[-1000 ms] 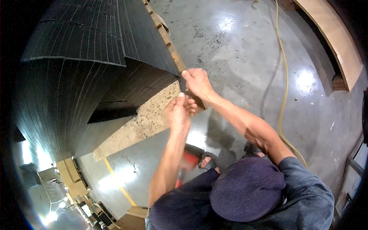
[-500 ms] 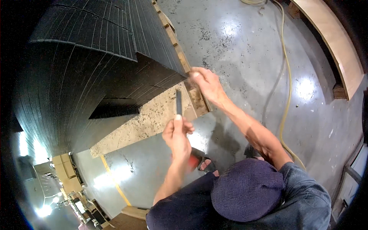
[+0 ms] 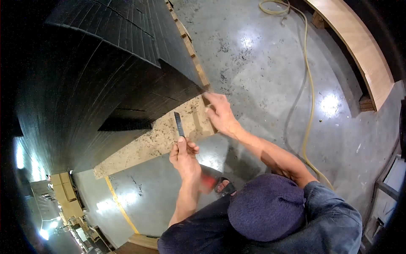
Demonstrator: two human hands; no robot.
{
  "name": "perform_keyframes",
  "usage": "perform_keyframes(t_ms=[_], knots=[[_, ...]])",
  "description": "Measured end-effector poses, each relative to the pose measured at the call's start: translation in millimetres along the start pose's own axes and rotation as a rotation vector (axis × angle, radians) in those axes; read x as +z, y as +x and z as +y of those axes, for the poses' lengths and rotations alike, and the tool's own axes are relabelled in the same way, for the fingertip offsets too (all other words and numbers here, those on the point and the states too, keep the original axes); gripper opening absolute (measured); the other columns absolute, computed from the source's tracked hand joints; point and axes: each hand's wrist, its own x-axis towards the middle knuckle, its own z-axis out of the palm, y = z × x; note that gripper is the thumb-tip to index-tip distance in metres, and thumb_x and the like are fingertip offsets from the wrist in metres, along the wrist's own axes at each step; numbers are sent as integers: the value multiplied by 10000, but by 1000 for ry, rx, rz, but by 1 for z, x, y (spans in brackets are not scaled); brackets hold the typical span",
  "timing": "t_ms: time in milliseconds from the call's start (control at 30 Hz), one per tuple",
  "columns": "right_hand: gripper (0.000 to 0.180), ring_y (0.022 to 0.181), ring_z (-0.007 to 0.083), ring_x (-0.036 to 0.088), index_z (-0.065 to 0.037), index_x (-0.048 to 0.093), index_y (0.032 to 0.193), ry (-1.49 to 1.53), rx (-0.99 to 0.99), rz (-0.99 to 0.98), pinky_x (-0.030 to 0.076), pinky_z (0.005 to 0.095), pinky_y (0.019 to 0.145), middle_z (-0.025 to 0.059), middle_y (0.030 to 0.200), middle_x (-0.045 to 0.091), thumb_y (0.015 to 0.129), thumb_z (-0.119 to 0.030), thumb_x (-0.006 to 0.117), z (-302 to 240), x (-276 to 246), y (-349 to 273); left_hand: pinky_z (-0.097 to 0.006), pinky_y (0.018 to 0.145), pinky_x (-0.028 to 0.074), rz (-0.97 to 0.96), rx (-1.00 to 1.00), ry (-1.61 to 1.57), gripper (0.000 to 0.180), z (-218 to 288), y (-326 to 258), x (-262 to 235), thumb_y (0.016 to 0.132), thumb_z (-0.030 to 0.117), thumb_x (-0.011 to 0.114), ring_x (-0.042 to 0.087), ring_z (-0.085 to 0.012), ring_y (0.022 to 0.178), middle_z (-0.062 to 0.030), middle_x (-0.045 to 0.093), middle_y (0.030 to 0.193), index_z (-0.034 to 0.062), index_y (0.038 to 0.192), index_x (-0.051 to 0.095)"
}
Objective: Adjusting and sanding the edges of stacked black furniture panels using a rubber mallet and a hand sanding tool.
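Observation:
My left hand (image 3: 185,163) is closed, pinching a thin, flat dark strip (image 3: 178,123) between thumb and fingers. The strip points away from me, above a speckled tan board (image 3: 139,148). That board lies under a large black stack (image 3: 80,101), whose sides carry many fine lines and a dark rectangular recess (image 3: 127,120). At the near right corner of the stack is my right hand (image 3: 222,116), its fingers reaching to the corner and its thumb apart from them. Its fingertips are partly lost against the dark edge. I cannot make out anything held in it.
Wooden blocks (image 3: 191,48) line the stack's far right side. A yellowish hose (image 3: 312,101) runs across the grey floor on the right. Beyond it stands a curved wooden panel (image 3: 359,46) on blocks. A blurred red object (image 3: 207,182) is beside my left forearm, close to a sandalled foot (image 3: 225,186).
My left hand and the strip have shifted left and slightly nearer, the strip now tilting left. My right hand has come nearer, and its thumb now stands apart from the fingers.

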Motion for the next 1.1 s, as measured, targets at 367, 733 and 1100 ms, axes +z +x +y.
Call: perform_keyframes(t_ms=[367, 733, 1100], knots=[[366, 1054, 319, 550, -24, 652, 1155, 146, 124, 122, 419, 421, 957, 177, 1094, 640, 908, -290, 601, 5, -44, 26, -262, 539, 441, -243, -194, 116, 217, 14, -1, 42, 970, 231, 620, 558, -120, 623, -27, 584, 707, 25, 899, 618], [673, 1192, 295, 540, 6, 513, 1348, 158, -302, 35, 468, 389, 954, 174, 1317, 558, 774, -240, 765, -107, -94, 107, -256, 532, 439, -180, -116, 248, 199, 27, 26, -28, 956, 201, 601, 552, -102, 587, -18, 601, 686, 56, 827, 644], [782, 1456, 320, 241, 20, 311, 1489, -198, -643, 301, 197, 424, 1184, 198, 1555, 295, 952, -486, 569, -109, -66, 185, -434, 740, 531, 182, 637, 918, 265, 27, 43, -89, 886, 203, 631, 673, -347, 845, -199, 673, 917, -7, 1046, 642]])
